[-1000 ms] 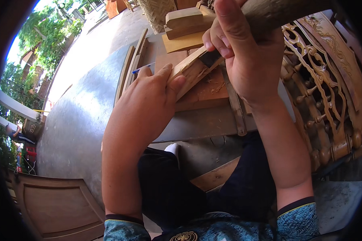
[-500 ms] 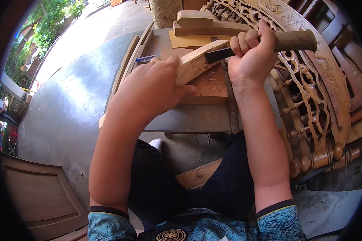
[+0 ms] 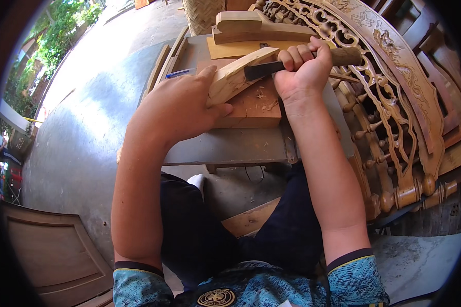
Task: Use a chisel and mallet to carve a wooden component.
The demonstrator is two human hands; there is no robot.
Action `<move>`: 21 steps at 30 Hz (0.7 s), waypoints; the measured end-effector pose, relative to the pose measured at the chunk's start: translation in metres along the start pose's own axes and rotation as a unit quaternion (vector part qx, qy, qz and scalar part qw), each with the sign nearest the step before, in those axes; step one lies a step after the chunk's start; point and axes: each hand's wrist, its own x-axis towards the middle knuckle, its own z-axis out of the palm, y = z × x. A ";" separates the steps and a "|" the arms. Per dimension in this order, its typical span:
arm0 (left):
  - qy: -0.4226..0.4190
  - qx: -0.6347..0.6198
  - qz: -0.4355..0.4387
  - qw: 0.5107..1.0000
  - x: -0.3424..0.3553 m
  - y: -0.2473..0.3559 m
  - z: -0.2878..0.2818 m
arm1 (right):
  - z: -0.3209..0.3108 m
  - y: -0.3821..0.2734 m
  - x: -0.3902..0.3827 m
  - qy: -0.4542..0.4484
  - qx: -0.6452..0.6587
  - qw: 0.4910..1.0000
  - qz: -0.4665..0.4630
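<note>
Over grey tabletop (image 3: 230, 146), left fingers (image 3: 206, 75) around rough pale wood (image 3: 228, 84), right fingers (image 3: 295, 56) tight around cylindrical chisel handle (image 3: 346, 57)

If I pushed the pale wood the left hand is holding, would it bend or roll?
The pale wood would probably stay stiff, since it looks solid and chunky. It likely wouldn't roll, because its sides look flat. Its narrow, tapered end might splinter.

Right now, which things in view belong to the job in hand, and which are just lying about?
In use: chisel in the right hand; pale tapered wood piece in the left hand; reddish wooden block beneath.

Lying about, seemingly: blue pen; carved openwork panel; panelled wooden door.
</note>
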 end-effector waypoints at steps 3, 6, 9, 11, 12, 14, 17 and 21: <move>0.011 0.011 0.007 1.000 -0.003 0.002 -0.001 | 0.003 0.001 -0.003 0.049 0.028 0.998 0.028; 0.006 0.009 0.009 1.000 -0.003 0.002 -0.001 | 0.007 -0.003 -0.004 0.044 0.028 0.998 0.039; -0.007 -0.012 -0.007 1.000 -0.001 -0.001 -0.003 | 0.009 -0.010 -0.004 -0.049 -0.016 0.999 0.001; -0.025 -0.035 -0.009 0.999 0.001 -0.003 -0.004 | 0.009 -0.011 -0.003 -0.148 -0.039 0.987 -0.042; -0.031 -0.048 -0.009 0.998 0.001 -0.004 -0.005 | 0.009 -0.012 -0.003 -0.163 -0.033 0.985 -0.039; -0.045 -0.054 -0.004 0.998 0.002 -0.006 -0.005 | 0.008 -0.009 -0.001 -0.088 -0.019 0.996 0.009; -0.036 -0.057 0.004 0.998 0.002 -0.007 -0.005 | 0.006 -0.004 0.002 -0.022 0.018 0.998 0.058; -0.037 -0.044 -0.010 0.998 0.002 -0.005 -0.004 | 0.002 0.002 0.001 0.041 0.006 0.998 0.054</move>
